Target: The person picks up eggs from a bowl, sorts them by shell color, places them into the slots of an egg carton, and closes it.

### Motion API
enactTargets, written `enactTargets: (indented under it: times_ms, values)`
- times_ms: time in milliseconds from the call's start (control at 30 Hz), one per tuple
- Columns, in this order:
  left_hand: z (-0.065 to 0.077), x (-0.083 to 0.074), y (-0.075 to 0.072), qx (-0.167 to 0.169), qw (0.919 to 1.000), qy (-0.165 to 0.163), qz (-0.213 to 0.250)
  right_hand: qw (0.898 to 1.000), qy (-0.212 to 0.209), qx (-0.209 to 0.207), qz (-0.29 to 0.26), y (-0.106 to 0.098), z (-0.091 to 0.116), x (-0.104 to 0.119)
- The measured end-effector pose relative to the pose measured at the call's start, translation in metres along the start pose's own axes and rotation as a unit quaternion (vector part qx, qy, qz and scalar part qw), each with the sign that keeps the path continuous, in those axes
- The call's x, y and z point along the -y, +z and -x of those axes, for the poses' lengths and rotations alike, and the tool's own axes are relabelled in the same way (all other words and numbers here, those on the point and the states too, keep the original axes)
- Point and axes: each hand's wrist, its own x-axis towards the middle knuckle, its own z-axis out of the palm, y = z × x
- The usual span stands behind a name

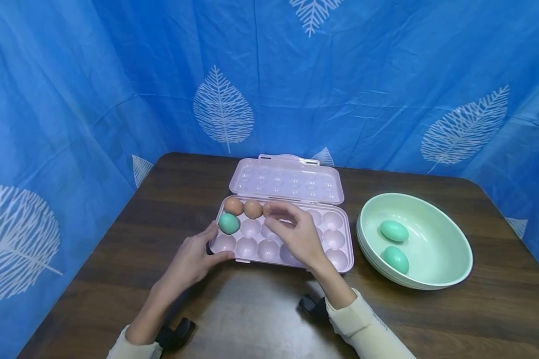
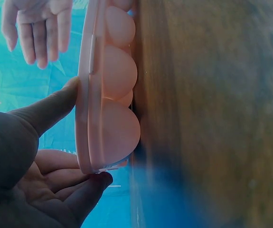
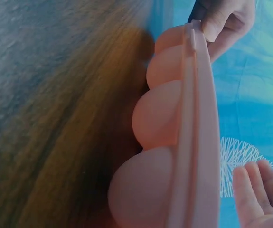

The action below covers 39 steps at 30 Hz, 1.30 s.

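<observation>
A pink plastic egg carton lies on the table with its lid folded back. Two brown eggs sit side by side at the left of its back row, and a green egg sits in front of them. My left hand grips the carton's left front corner, thumb on the front rim and fingers at the left side. Over the back row hovers my right hand, its fingers extended; a brownish rounded patch shows at the fingertips, partly hidden.
Right of the carton stands a pale green bowl, apparently stacked, with two green eggs inside. The dark wooden table ends at a blue curtain with white leaf prints.
</observation>
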Motion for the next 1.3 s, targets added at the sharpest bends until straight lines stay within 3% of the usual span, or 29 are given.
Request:
enactTargets:
  times_ms: [833, 1300]
  values:
    - [0.003, 0.002, 0.000, -0.005, 1.0000, 0.006, 0.000, 1.000, 0.012, -0.026, 0.004, -0.020, 0.012, -0.005]
    - [0.001, 0.002, 0.000, -0.002, 0.9999, 0.011, 0.005, 0.998, -0.003, -0.052, 0.021, -0.035, 0.019, -0.002]
